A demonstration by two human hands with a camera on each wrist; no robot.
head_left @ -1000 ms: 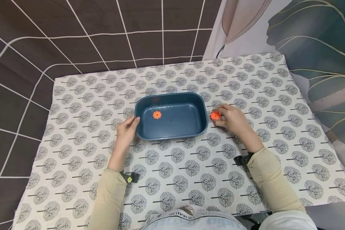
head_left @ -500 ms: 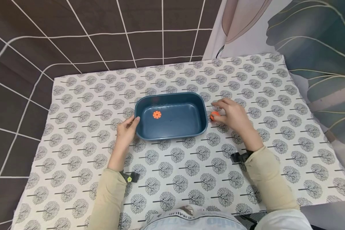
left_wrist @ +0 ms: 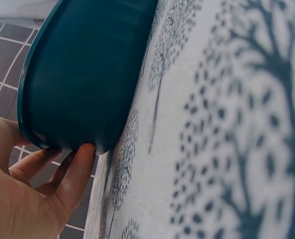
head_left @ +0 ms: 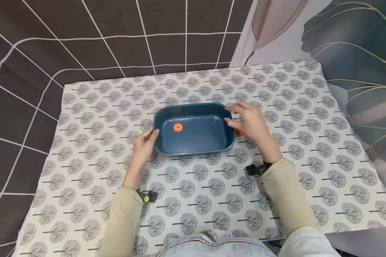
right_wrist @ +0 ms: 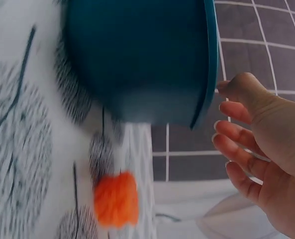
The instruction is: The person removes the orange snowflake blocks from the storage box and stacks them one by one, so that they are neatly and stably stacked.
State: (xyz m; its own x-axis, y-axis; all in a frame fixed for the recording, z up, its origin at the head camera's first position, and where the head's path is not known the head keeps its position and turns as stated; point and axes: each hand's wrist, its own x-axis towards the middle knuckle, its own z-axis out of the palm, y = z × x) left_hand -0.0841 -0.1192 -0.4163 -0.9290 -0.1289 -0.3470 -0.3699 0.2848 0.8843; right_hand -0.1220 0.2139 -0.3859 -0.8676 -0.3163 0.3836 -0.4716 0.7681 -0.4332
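Note:
A dark blue plastic basin (head_left: 196,137) sits in the middle of the table. My left hand (head_left: 143,143) grips its left end, thumb on the rim, and in the left wrist view the fingers (left_wrist: 76,177) press against the outer wall. Inside the basin, toward the left, lies a notched orange disc (head_left: 178,127). My right hand (head_left: 252,121) hovers over the right end with spread, loosely bent fingers and nothing in them. A second orange piece (right_wrist: 116,200) rests on the cloth just right of the basin, blurred in the right wrist view and partly hidden by the hand in the head view.
A white cloth (head_left: 193,200) printed with grey trees covers the table. Behind it hangs a dark curtain (head_left: 164,50) with a white grid, and a patterned curtain (head_left: 357,53) hangs at the right. Each wrist wears a black strap (head_left: 257,169).
My right hand has let go of the orange piece beside the basin and moved left, up over the right rim. The left hand keeps its hold on the left end.

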